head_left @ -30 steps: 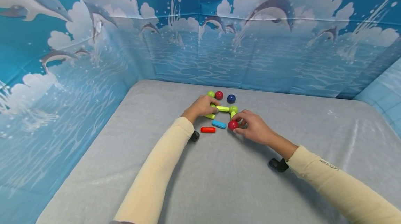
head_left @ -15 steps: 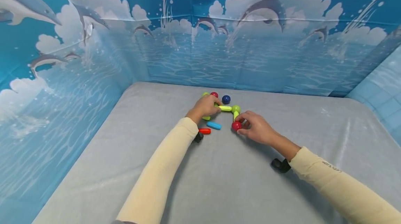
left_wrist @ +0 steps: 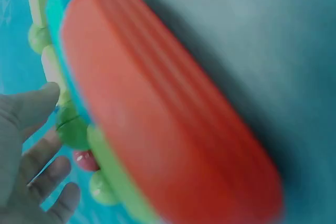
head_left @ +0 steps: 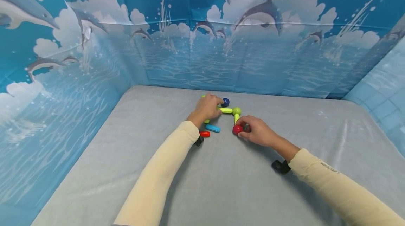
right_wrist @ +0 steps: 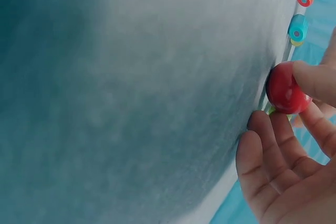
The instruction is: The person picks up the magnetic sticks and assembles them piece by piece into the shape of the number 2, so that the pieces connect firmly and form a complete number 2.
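Observation:
With thumb and index finger, my right hand pinches a red ball. A yellow-green stick runs from that ball to a green ball, and another yellow stick runs left from there. At its left end, my left hand grips a darker green ball between thumb and fingers; the hand mostly covers it in the head view. Close by my left hand lie a blue stick, a red stick and a loose yellow-green stick, partly hidden.
A dark blue ball sits behind the left fingertips. Another red ball and a light green ball lie beyond the left hand. The grey tabletop meets a dolphin-print curtain at the back and sides.
Both hands have slid the joined sticks and balls slightly right, past the blue ball and blue stick. My left hand now covers the far red ball. The head view has shifted a little.

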`<state>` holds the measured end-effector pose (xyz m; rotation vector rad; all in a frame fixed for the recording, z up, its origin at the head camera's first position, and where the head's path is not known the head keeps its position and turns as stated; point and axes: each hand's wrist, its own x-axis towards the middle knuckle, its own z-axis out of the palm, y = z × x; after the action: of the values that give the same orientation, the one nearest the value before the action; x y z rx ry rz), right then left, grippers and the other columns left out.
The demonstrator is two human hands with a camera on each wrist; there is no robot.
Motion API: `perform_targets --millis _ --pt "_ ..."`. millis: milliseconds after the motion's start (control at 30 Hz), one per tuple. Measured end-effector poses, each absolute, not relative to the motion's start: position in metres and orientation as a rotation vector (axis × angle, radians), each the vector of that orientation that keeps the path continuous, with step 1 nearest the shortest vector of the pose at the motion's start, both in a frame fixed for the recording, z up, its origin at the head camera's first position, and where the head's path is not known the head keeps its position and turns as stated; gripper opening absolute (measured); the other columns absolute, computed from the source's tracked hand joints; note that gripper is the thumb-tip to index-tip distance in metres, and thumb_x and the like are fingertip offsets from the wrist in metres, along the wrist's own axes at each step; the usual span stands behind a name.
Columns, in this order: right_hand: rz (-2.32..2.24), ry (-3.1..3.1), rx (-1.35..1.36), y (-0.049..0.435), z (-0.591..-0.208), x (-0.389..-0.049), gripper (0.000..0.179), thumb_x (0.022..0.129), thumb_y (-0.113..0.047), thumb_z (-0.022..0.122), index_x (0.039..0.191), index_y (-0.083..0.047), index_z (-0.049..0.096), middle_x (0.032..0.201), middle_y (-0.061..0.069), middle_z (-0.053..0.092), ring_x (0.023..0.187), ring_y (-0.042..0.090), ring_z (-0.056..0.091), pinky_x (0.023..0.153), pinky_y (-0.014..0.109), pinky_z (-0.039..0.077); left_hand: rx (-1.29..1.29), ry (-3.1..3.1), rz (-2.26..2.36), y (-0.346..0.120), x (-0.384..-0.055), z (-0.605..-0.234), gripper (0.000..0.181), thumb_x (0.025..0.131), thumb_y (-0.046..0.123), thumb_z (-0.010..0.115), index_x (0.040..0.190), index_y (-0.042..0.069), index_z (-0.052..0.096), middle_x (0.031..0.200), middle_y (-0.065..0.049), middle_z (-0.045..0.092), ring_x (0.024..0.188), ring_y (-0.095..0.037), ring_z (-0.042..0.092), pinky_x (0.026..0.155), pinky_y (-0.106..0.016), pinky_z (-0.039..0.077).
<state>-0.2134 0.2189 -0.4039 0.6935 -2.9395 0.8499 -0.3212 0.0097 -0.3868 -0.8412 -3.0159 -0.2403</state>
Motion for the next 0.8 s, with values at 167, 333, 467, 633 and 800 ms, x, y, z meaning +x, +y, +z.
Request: perform_targets --millis 167,333,467,633,800 --pt "0.899 -2.969 0.697 0.215 -0.403 -0.214 0.028 0.087 -0.01 0.074 0.113 -0.005 0.064 0.105 0.013 0.067 0.081 0.017 0.061 0.071 0.032 0.051 -0.897 -2.881 -0.22 -0.015 -0.307 -0.377 0.039 0.095 0.029 0.067 0.133 0.021 0.064 0.129 0.001 0.067 0.118 -0.023 0.057 0.1 -0.037 0.05" --pt "0.908 -3.006 0.694 0.212 -0.405 -0.216 0.028 0.089 -0.011 0.072 0.115 -0.005 0.062 0.107 0.014 0.068 0.086 0.019 0.063 0.074 0.035 0.053 -1.014 -2.856 -0.303 -0.052 -0.277 -0.369 0.029 0.093 0.023 0.068 0.121 0.016 0.072 0.122 -0.002 0.07 0.11 -0.024 0.057 0.097 -0.04 0.049" --pt "0.914 -3.047 0.666 0.212 -0.405 -0.217 0.03 0.091 -0.013 0.071 0.118 -0.006 0.059 0.109 0.014 0.068 0.09 0.021 0.064 0.077 0.037 0.054 -1.108 -2.872 -0.369 -0.077 -0.254 -0.368 0.023 0.092 0.019 0.069 0.115 0.015 0.075 0.118 -0.002 0.071 0.111 -0.025 0.058 0.097 -0.042 0.049" --pt "0.907 -3.085 0.614 0.219 -0.402 -0.218 0.031 0.092 -0.014 0.069 0.119 -0.006 0.057 0.111 0.017 0.067 0.092 0.024 0.064 0.076 0.038 0.053 -1.16 -2.842 -0.451 -0.079 -0.247 -0.372 0.024 0.094 0.016 0.065 0.116 0.012 0.074 0.119 -0.003 0.071 0.116 -0.026 0.059 0.101 -0.042 0.048" --pt "0.935 -3.091 0.636 0.218 -0.403 -0.22 0.031 0.092 -0.015 0.068 0.119 -0.007 0.056 0.111 0.017 0.067 0.093 0.024 0.063 0.077 0.037 0.053 -1.162 -2.877 -0.431 -0.066 -0.248 -0.375 0.026 0.096 0.018 0.064 0.119 0.012 0.072 0.12 -0.002 0.071 0.116 -0.023 0.06 0.102 -0.039 0.048"
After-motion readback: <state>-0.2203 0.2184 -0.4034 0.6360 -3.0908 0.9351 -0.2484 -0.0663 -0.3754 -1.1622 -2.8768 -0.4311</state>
